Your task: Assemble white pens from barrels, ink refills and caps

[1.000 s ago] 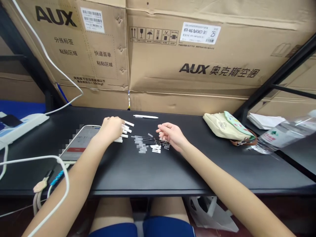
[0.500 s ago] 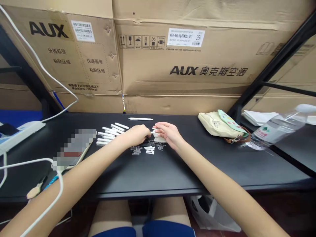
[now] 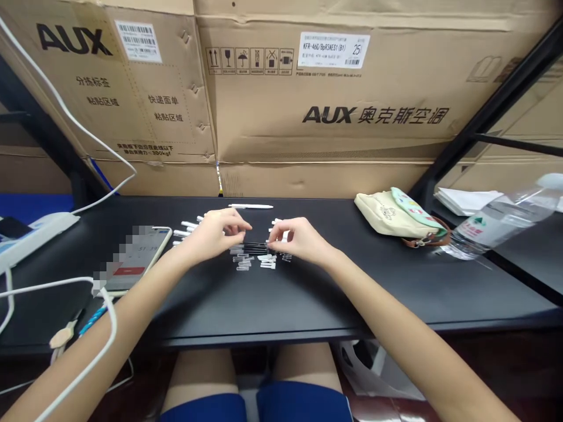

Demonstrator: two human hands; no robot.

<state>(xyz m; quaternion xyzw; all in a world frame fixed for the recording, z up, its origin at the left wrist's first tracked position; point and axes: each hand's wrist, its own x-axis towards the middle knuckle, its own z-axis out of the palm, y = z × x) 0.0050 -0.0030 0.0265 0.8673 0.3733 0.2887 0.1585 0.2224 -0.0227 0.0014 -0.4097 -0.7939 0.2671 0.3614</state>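
On the black tabletop, my left hand hovers with curled fingers just above and left of a group of thin black pen refills. My right hand reaches the refills from the right, its fingertips at their right ends. Whether either hand holds a refill, I cannot tell. Small clear tubes and short white plastic pieces lie just below them. White pen barrels lie left of my left hand, partly hidden by it. A whole white pen lies beyond my hands.
A phone with a pixelated screen lies left of the parts, near a white power strip. To the right are a canvas pouch and a plastic water bottle. Cardboard boxes stand behind the table.
My hands have parted slightly from their close position over the refills. My left hand now covers much of the white barrels. The head view has tilted slightly.
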